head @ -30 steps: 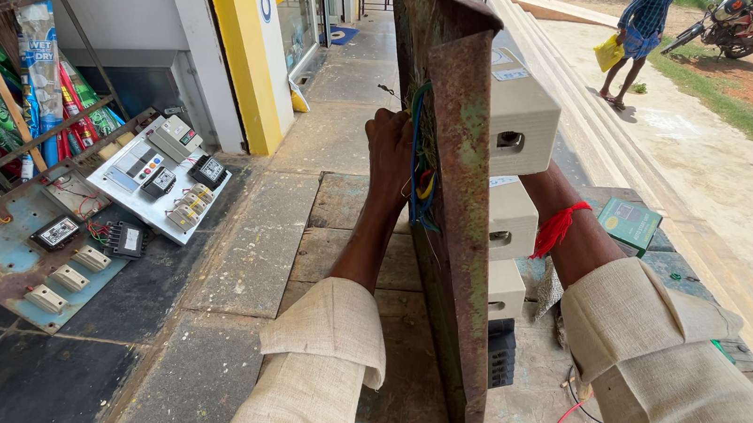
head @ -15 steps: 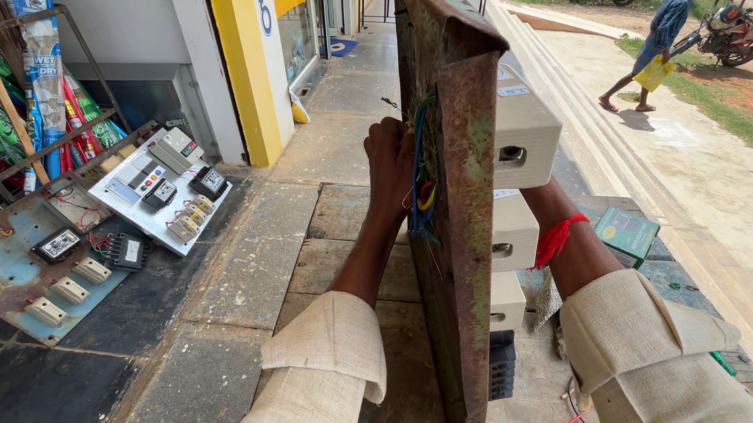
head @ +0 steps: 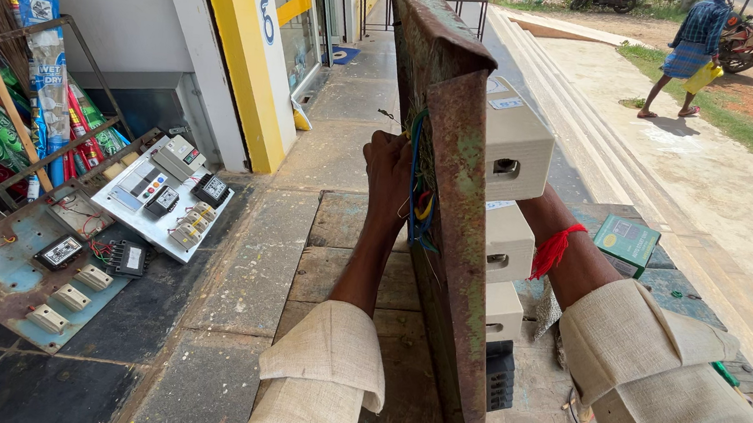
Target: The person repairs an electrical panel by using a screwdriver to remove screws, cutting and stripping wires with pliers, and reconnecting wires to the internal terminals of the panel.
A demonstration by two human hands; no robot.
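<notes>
A rusty metal panel (head: 448, 248) stands upright on edge in front of me. My left hand (head: 388, 167) is on its left face, fingers closed around coloured wires (head: 418, 202) bunched there. White box-shaped units (head: 515, 142) are fixed on the panel's right face, with a black unit (head: 500, 375) at the bottom. My right forearm (head: 570, 252), wearing a red thread (head: 550, 251), reaches behind those boxes; my right hand is hidden by the panel.
The panel rests on a wooden platform (head: 333, 263). Two boards with meters and switches (head: 166, 195) (head: 29, 271) lie at the left, beside brooms and packets (head: 20, 105). A green box (head: 626, 243) lies at the right. A person (head: 693, 49) walks far off near motorbikes.
The view has shifted slightly; my left hand stays on the wires and the panel keeps its position. The distant person has walked further away.
</notes>
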